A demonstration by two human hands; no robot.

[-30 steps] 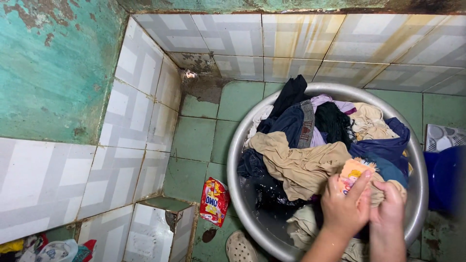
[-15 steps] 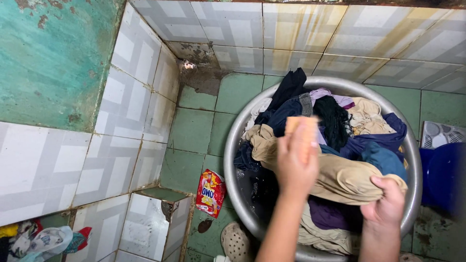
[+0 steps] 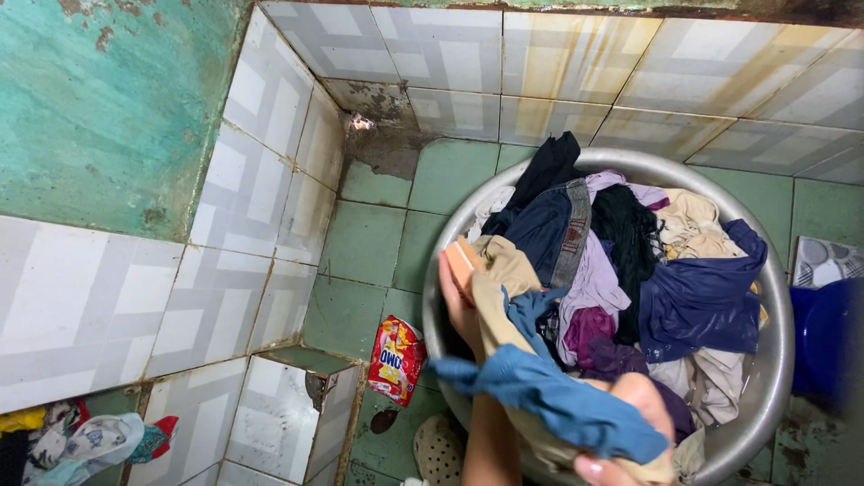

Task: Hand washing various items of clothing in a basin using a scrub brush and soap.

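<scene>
While a heap of mixed clothes fills it to the rim, the round metal basin (image 3: 765, 396) stands on the green tiled floor (image 3: 369, 243), close against the far tiled wall (image 3: 540, 54). Dark blue jeans (image 3: 549, 225), a black garment, lilac and purple pieces, a navy shirt (image 3: 702, 297) and cream cloth lie tangled inside. At the basin's left edge the left hand (image 3: 459, 297) has its grip shut on a tan garment (image 3: 504, 288) together with an orange bar-shaped thing (image 3: 463, 258), lifted just above the pile. At the near edge the right hand (image 3: 630, 423) has its grip closed on the same tan garment, with a blue cloth (image 3: 558, 396) draped over it. A red detergent packet (image 3: 396, 358) lies on the floor just left of the basin, beside a low tiled ledge (image 3: 270, 423); a pale sandal (image 3: 438, 450) sits near it. Bare floor shows only to the left, between wall and basin. A blue container (image 3: 823, 337) stands right of the basin. Crumpled clothes (image 3: 81, 441) lie at the lower left corner.
</scene>
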